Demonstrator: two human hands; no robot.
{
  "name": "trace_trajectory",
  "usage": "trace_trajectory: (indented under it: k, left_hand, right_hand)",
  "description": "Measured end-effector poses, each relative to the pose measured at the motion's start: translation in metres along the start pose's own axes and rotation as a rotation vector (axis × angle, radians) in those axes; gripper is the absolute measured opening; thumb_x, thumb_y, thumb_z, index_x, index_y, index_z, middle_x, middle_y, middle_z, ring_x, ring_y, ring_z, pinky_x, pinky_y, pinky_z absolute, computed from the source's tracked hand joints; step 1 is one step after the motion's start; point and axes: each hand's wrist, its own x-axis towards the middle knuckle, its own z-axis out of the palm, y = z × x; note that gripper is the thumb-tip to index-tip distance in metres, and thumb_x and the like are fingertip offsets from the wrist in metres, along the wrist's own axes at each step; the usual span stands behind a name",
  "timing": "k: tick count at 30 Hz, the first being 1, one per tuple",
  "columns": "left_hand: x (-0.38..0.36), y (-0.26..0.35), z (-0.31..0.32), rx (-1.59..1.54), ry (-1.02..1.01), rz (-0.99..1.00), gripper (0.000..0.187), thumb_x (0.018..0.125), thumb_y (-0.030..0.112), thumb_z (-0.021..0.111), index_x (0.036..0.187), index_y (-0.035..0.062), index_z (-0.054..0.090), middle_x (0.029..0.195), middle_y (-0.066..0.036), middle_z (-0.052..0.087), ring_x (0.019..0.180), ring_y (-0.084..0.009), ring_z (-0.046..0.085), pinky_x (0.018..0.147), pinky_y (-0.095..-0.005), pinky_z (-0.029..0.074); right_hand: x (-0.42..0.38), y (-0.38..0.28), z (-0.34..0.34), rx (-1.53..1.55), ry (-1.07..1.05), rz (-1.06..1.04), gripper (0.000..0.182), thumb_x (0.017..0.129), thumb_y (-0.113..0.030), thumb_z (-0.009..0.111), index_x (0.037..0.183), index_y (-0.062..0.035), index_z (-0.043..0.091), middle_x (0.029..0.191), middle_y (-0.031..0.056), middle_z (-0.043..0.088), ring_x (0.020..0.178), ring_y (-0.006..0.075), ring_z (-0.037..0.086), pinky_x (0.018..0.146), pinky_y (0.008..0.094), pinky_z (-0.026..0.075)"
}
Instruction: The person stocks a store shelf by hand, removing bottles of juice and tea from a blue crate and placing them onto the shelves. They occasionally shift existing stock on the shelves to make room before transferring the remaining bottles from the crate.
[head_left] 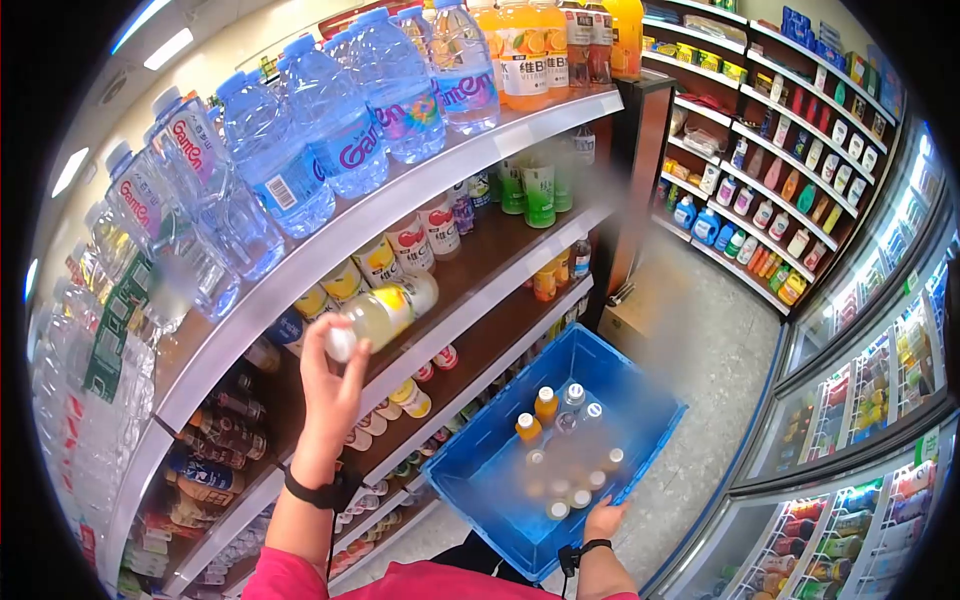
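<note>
Your left grip is closed on the capped end of the yellow-labelled bottle, whose long axis slants far and right, before the shelf. Your right grip, farther from it, grasps the crate.

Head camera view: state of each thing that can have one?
Left hand: closed on bottle's capped end
Yellow-labeled bottle: capped, tipped over, held
Right hand: gripping crate's rim
Blue crate: open-topped, part-filled
Orange-drink bottles in crate: capped, upright
Ganten water bottles: upright, top shelf
Cooler doors: can't tell whether shut
</note>
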Motion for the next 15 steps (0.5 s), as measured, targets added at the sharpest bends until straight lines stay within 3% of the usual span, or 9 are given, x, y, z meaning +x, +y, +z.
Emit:
trace_trajectory:
  k: [4, 8, 10, 13, 15]
  left_hand:
    - [0.035, -0.031, -0.005, 0.149, 0.004, 0.012, 0.034, 0.092, 0.011, 0.066, 0.123, 0.0025, 0.053, 0.105, -0.004, 0.054, 0.088, -0.0081, 0.051, 0.076, -0.0232, 0.045]
    - [0.061, -0.054, -0.004, 0.293, -0.030, -0.044, 0.032, 0.095, 0.014, 0.064, 0.121, 0.0012, 0.054, 0.105, -0.003, 0.056, 0.094, -0.0092, 0.053, 0.080, -0.0232, 0.045]
    - [0.072, -0.069, -0.002, 0.343, 0.034, -0.119, 0.034, 0.092, 0.022, 0.069, 0.115, 0.0006, 0.057, 0.092, -0.001, 0.055, 0.083, -0.0086, 0.052, 0.073, -0.0238, 0.044]
    - [0.094, -0.077, 0.003, 0.535, 0.059, -0.186, 0.040, 0.088, 0.028, 0.073, 0.113, 0.0003, 0.058, 0.083, 0.001, 0.050, 0.073, -0.0092, 0.046, 0.066, -0.0255, 0.041]
    - [0.104, -0.076, 0.008, 0.506, 0.072, -0.150, 0.042, 0.086, 0.027, 0.075, 0.113, -0.0013, 0.058, 0.080, 0.000, 0.048, 0.069, -0.0099, 0.044, 0.062, -0.0265, 0.039]
  right_hand:
    - [0.000, 0.001, 0.002, -0.009, -0.011, -0.007, 0.042, 0.095, -0.024, 0.054, 0.125, 0.0045, 0.046, 0.115, 0.0293, 0.059, 0.101, 0.0448, 0.060, 0.085, 0.0500, 0.051]
    - [-0.002, -0.002, 0.001, 0.012, 0.029, 0.013, 0.040, 0.096, -0.025, 0.053, 0.123, 0.0040, 0.047, 0.113, 0.0287, 0.060, 0.100, 0.0450, 0.060, 0.084, 0.0504, 0.050]
    - [-0.004, -0.004, -0.001, 0.005, 0.028, 0.025, 0.040, 0.096, -0.025, 0.053, 0.122, 0.0038, 0.047, 0.113, 0.0285, 0.060, 0.100, 0.0451, 0.060, 0.084, 0.0505, 0.050]
    - [-0.001, -0.002, 0.001, 0.012, -0.006, 0.029, 0.041, 0.096, -0.025, 0.053, 0.124, 0.0040, 0.047, 0.113, 0.0287, 0.059, 0.100, 0.0450, 0.060, 0.084, 0.0507, 0.050]
    - [-0.001, -0.001, 0.002, 0.019, 0.009, 0.016, 0.042, 0.096, -0.025, 0.053, 0.125, 0.0047, 0.047, 0.112, 0.0290, 0.059, 0.100, 0.0451, 0.059, 0.085, 0.0505, 0.050]
